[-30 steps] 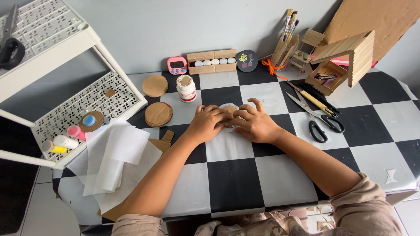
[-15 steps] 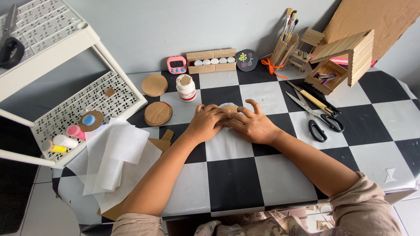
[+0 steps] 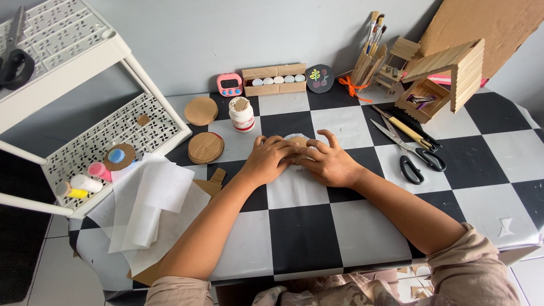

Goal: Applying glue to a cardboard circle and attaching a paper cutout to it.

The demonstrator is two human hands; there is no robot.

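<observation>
Checkered table (image 3: 317, 238), grey wall (image 3: 238, 34); hands (image 3: 297, 161) pressing disc (image 3: 297, 140).

Bright even daylight, soft shadows, sharp

round piece (image 3: 297, 140) mostly hidden under hands

A single head-worn camera looks steeply down from above the person's seat, facing the grey wall ahead. It sits close over the checkered tabletop (image 3: 317, 238), with both forearms reaching in from the bottom edge.
</observation>
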